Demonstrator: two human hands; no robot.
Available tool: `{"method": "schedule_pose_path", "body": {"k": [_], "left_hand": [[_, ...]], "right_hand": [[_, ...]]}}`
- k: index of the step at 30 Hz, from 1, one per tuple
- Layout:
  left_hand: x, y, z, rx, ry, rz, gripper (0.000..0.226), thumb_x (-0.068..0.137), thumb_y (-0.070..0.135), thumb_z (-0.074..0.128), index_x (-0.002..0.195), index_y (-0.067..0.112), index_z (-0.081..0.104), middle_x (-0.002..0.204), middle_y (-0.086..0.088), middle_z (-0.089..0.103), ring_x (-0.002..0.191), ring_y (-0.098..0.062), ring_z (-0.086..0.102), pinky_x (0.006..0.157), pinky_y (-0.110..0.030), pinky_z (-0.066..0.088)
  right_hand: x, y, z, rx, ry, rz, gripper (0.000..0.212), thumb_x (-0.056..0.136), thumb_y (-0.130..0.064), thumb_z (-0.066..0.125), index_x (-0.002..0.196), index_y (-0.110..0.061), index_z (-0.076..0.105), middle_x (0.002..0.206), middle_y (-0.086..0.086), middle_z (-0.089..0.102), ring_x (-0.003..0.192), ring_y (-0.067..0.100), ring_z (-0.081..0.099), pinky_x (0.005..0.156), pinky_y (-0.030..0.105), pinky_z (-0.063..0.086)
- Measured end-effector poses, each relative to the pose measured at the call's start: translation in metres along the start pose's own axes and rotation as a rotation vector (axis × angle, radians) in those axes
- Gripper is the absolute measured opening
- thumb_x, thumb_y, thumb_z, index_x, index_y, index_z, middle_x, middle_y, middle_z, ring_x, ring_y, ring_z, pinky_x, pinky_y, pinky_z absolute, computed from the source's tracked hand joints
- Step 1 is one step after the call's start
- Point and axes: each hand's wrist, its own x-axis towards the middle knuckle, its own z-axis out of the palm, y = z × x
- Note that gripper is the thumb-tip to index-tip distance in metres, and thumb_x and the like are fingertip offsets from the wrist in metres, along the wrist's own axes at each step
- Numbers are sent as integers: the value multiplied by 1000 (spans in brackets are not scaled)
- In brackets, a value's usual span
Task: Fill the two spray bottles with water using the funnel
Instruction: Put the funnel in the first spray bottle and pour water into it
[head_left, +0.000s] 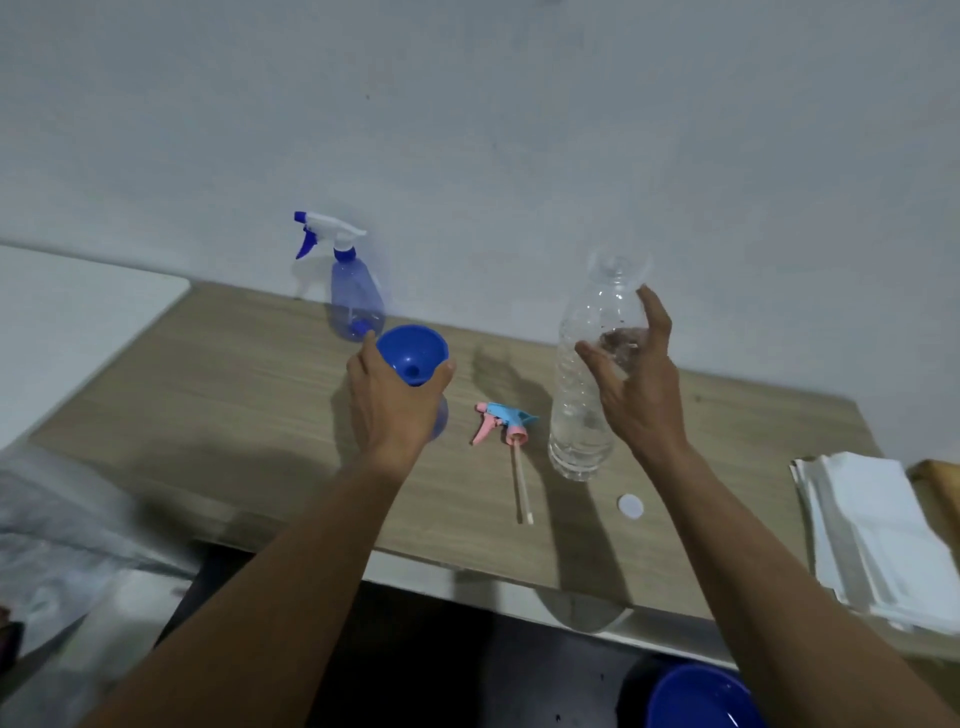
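Matt wood-grain table (234, 374), clear plastic bottle (582, 405)

Held spray bottle (441, 423) — mostly hidden behind left hand (395, 405), blue basin (696, 699) cut by bottom edge

Blue funnel (413, 358) sits in the bottle (440, 418) gripped by the left hand (389, 405). A capped sprayer (356, 306) stands upright beyond it. A clear water bottle (582, 395) is at the right hand (639, 384).

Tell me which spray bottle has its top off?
The near spray bottle in the left hand, topped by the blue funnel. The spray bottle by the wall wears its white-and-blue trigger head.
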Motion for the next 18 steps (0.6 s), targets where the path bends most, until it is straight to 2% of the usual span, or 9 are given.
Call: {"method": "schedule_pose_path", "body": {"k": [3,5,7,9,12,15,18], "left_hand": [[3,-1,-3,-12,-42,7,92,63,64,68,139,21,40,128,-2,58,114,-26,60,90,-50,56],[2,3,-6,-27,-79,2,97,71,55,70,151,23,25,139,-2,51,123,-26,55,96,-45,52],[4,5,-6,-30,-104,-13,102,76,47,76,155,25,16,145,-1,47,126,-25,52,90,-35,46],[6,8,-8,-49,-116,-40,98,76,44,80,152,24,23,141,-1,50,122,-26,54,82,-33,40],[13,6,-12,-70,-133,-27,83,74,43,82,142,23,39,133,0,55,119,-24,56,81,-30,38],[19,-2,-15,-60,-152,41,66,68,54,81,122,27,54,118,4,61,106,-20,61,77,-28,43],[20,-3,-17,-81,-162,43,62,62,60,81,109,26,59,106,6,63,94,-15,62,68,-22,43]], "right_hand": [[12,-12,-7,-47,-106,-34,76,91,-35,72,147,-39,21,103,4,63,88,-4,64,71,2,43],[22,-25,-13,-92,-156,-64,74,91,-38,71,145,-43,21,101,3,63,87,-4,64,73,7,46],[32,-41,-19,-143,-222,-91,74,90,-42,71,145,-48,21,100,-1,64,85,-6,63,75,14,47],[41,-57,-22,-202,-325,-114,74,90,-46,69,145,-54,21,101,-4,65,85,-5,63,76,15,47],[51,-72,-19,-295,-479,-157,75,92,-46,67,148,-54,19,100,-2,66,85,9,67,80,21,49],[57,-79,-11,-364,-597,-196,74,93,-43,65,150,-50,18,100,-1,67,85,13,68,77,19,48],[61,-81,-7,-398,-665,-205,73,93,-43,65,148,-52,19,98,-1,70,83,10,69,79,27,53]]}}
